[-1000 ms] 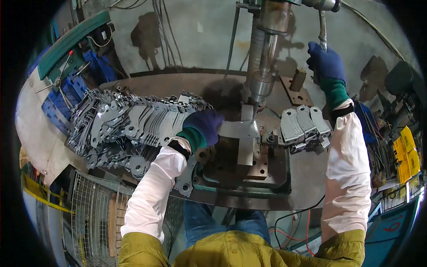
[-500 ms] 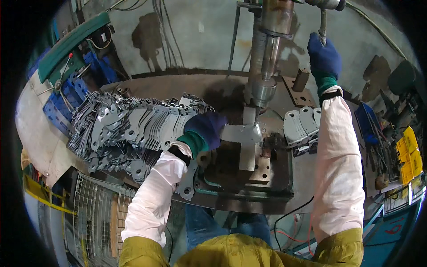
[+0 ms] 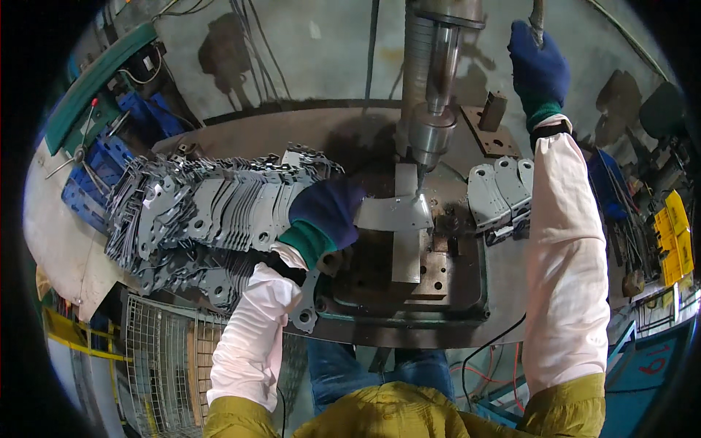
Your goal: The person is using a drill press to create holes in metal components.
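My left hand point(image 3: 328, 212), in a blue knit glove with a green cuff, is closed on the left end of a curved grey metal plate point(image 3: 383, 214). The plate's right end lies across an upright flat steel bar point(image 3: 406, 252) on the drill press table. Above that end hangs the drill chuck point(image 3: 432, 131), its thin bit point(image 3: 421, 181) reaching down to the plate's far right corner. Whether the tip has entered the metal I cannot tell. Raised at the upper right, my gloved right hand point(image 3: 540, 69) wraps round the press's feed lever point(image 3: 537, 18).
A large heap of similar grey plates point(image 3: 226, 208) fills the bench's left side. Several more plates point(image 3: 500, 191) stand right of the drill, before a steel block point(image 3: 494, 109). Dark shavings point(image 3: 453, 219) lie beside the bar. A wire basket point(image 3: 164, 358) stands at lower left, a yellow bin point(image 3: 672, 237) far right.
The whole view has shifted a little, so the lever's top is now out of frame. More of the drill bit shows above the plate. Both hands keep their holds.
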Available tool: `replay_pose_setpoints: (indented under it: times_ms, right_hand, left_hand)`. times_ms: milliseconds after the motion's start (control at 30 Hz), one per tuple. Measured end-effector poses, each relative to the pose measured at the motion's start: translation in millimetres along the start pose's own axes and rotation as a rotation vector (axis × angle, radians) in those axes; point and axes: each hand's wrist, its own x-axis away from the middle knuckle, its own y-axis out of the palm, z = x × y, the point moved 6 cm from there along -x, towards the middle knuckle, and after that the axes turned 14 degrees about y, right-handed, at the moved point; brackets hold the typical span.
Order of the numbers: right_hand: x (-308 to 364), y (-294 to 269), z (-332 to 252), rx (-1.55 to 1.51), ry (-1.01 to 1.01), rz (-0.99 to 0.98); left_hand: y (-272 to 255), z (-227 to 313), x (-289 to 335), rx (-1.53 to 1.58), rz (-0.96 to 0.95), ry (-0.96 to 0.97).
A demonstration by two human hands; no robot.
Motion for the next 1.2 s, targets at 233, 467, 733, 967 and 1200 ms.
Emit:
replay_pose_setpoints:
  times_ms: [233,467,733,967,1200]
  right_hand:
    - [-5,9,3,-0.401,0.571,-0.222]
    - [-1,18,11,-0.563,0.722,-0.265]
    - [-3,19,16,-0.166,0.135,-0.080]
    - [0,17,9,-0.474,0.758,-0.308]
    - [2,26,11,0.043,-0.043,0.029]
  left_hand:
    - [2,-5,7,-0.037,0.033,0.020]
    - [-1,-4,9,-0.012,-0.049,-0.018]
    - [1,-1,12,-0.041,0.160,0.097]
    - [6,-8,6,0.012,0.013,0.012]
    - [2,-5,7,0.043,0.072,0.001]
